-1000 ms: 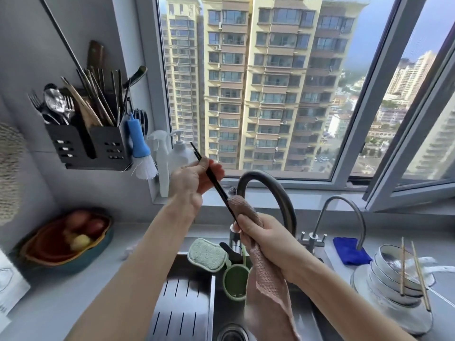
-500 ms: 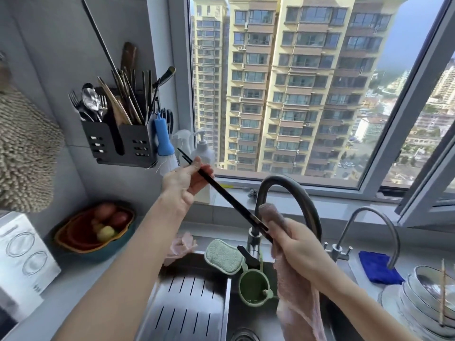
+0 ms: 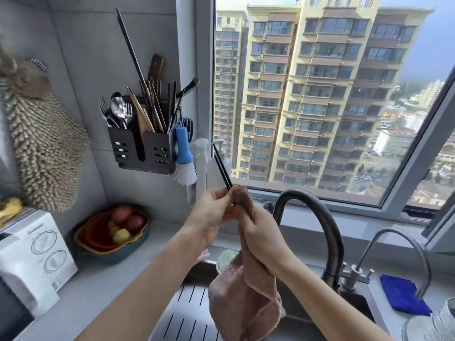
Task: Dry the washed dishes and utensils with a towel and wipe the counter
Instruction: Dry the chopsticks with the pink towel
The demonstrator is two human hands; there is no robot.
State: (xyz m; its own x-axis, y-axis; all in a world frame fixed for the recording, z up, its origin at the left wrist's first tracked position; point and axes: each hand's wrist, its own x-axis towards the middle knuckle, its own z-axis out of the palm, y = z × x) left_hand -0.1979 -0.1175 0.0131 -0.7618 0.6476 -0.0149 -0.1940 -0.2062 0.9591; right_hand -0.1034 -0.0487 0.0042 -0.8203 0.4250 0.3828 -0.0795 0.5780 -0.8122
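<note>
My left hand (image 3: 213,212) pinches a pair of black chopsticks (image 3: 221,167) near their middle; their upper ends point up toward the window. My right hand (image 3: 263,238) grips a pink towel (image 3: 242,294), bunched around the lower part of the chopsticks, which is hidden inside it. The rest of the towel hangs down over the steel sink (image 3: 187,321). Both hands meet above the sink's left side, just left of the dark curved faucet (image 3: 317,222).
A black wall-mounted utensil holder (image 3: 140,150) with cutlery and chopsticks hangs at upper left, a blue brush (image 3: 183,153) beside it. A fruit bowl (image 3: 110,232) and white appliance (image 3: 32,257) sit on the left counter. A blue cloth (image 3: 401,295) and stacked bowls (image 3: 438,323) lie right.
The right hand with the towel has slid up the chopsticks to meet the left hand. The chopsticks now stand steeper. The view has shifted left and nearer.
</note>
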